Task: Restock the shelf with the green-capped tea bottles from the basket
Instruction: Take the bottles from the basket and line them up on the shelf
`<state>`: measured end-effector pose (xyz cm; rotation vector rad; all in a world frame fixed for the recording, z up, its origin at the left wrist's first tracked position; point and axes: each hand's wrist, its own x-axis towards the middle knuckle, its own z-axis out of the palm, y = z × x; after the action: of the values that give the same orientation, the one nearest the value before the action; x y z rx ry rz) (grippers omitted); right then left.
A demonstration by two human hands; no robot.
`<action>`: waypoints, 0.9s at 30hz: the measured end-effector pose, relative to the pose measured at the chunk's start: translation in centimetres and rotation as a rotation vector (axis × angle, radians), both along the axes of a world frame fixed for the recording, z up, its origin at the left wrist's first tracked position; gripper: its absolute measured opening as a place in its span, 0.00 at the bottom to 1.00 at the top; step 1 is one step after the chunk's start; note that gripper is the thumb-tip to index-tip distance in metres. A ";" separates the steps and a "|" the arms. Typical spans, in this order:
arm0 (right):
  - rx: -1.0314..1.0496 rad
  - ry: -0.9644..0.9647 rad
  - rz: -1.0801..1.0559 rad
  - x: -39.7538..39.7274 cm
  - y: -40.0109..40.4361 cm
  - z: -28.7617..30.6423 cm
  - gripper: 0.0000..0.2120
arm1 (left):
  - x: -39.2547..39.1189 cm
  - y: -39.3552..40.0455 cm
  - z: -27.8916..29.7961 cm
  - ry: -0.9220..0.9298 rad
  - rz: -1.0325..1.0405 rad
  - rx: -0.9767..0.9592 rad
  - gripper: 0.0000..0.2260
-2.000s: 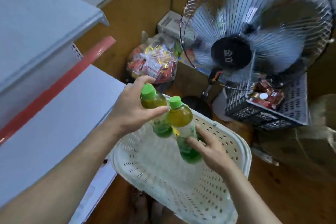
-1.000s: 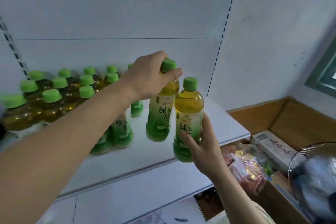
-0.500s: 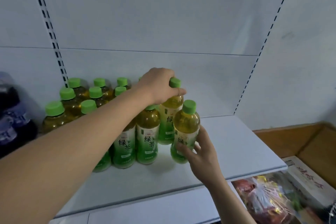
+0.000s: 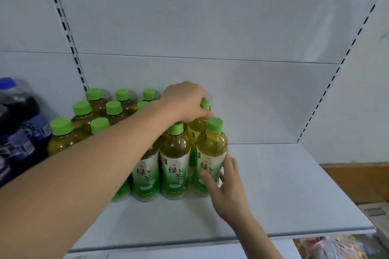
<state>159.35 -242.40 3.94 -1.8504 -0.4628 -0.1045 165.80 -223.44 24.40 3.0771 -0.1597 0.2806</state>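
Several green-capped tea bottles (image 4: 174, 160) stand in rows on the white shelf (image 4: 273, 191). My left hand (image 4: 185, 103) reaches over them and grips the cap of a tea bottle (image 4: 197, 126) at the right end of the second row. My right hand (image 4: 225, 187) holds the lower label of another tea bottle (image 4: 211, 149), which stands upright on the shelf at the right end of the front row. My left forearm hides part of the rows. The basket is out of view.
Dark drink bottles with blue caps (image 4: 19, 124) stand at the left of the shelf. The shelf's right half is bare up to the side wall (image 4: 347, 90). Below the shelf edge at the lower right lie a bag of packets (image 4: 336, 247) and a box (image 4: 376, 214).
Both hands carried the two bottles from the basket up to the shelf and set them down beside the standing rows. The view rose from the basket to the shelf.
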 end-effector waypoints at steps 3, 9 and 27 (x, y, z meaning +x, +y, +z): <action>-0.192 -0.067 -0.024 -0.1 -0.7 -0.6 0.42 | 0.2 -0.2 -0.2 0.056 -0.015 0.008 0.19; -0.322 -0.100 -0.003 -0.5 -1.7 -1.4 0.45 | 0.5 0.1 0.5 0.187 -0.053 0.017 0.16; -0.348 -0.102 -0.055 -1.0 -0.1 -1.7 0.42 | 0.8 0.9 0.3 0.062 -0.184 -0.052 0.15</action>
<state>158.33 -242.46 2.28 -2.2073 -0.5261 -0.1650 166.64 -222.49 24.72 2.9877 -0.4222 0.1775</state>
